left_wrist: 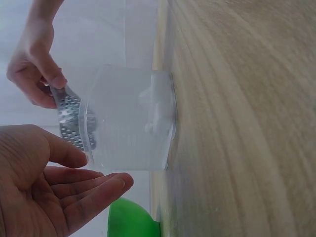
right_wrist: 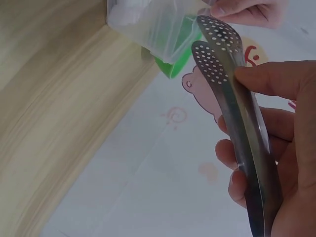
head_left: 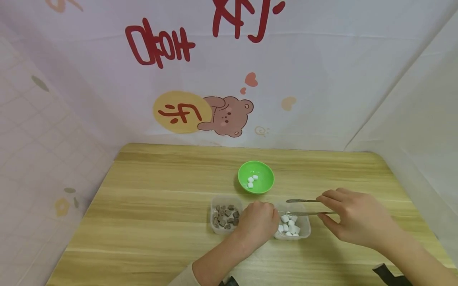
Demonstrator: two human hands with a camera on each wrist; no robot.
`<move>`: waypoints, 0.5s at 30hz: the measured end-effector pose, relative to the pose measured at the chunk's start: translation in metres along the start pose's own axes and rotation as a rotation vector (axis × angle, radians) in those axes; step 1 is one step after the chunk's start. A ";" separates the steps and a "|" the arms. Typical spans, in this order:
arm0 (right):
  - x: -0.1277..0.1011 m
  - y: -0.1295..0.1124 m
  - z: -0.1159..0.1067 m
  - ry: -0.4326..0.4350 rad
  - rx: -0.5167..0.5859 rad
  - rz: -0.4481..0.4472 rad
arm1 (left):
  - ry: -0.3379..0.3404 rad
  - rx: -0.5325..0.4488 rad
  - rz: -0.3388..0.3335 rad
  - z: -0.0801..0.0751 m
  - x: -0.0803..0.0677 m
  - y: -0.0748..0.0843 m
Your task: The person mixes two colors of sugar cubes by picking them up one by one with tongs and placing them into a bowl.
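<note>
On the wooden worktop (head_left: 150,222), seen from the head camera, two clear tubs stand side by side in front of a green bowl (head_left: 256,177). The left tub (head_left: 225,215) holds dark cubes; the right tub (head_left: 292,225) holds white cubes (head_left: 288,226). Two or three white cubes already lie in the bowl, while a good many remain in the right tub, so the transfer appears barely begun. The left hand (head_left: 258,224) rests between the tubs, against the right tub's near wall. The right hand (head_left: 354,216) pinches metal tongs (head_left: 304,207), whose spread blades reach over the white cubes.

From the left wrist camera, the left hand (left_wrist: 47,185) lies with fingers relaxed and nearly straight beside the clear tub (left_wrist: 131,118), gripping nothing; the perforated tong tips (left_wrist: 71,121) show behind its wall.

From the right wrist camera, the right hand (right_wrist: 276,148) curls thumb and fingers round the tongs (right_wrist: 237,108); the blades stand apart and carry no cube.
</note>
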State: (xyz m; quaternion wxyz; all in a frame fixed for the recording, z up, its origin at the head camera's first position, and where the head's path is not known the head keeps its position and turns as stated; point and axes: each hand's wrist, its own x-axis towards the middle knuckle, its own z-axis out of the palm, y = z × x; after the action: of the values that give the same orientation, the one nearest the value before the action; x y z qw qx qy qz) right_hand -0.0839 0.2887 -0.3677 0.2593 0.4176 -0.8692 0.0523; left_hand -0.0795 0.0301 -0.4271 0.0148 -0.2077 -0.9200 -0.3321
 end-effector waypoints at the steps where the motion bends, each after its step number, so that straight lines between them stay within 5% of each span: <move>1: 0.000 0.000 0.001 -0.012 -0.003 -0.009 | 0.000 -0.001 0.000 0.000 0.000 0.000; 15: 0.010 -0.012 0.010 -0.172 -0.009 -0.096 | 0.000 -0.001 -0.003 0.002 0.002 -0.001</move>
State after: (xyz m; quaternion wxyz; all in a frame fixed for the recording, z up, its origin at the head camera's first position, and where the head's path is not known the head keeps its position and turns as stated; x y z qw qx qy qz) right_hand -0.0844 0.2710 -0.3732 0.1876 0.4605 -0.8676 -0.0001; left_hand -0.0814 0.0314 -0.4284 0.0139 -0.2062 -0.9202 -0.3325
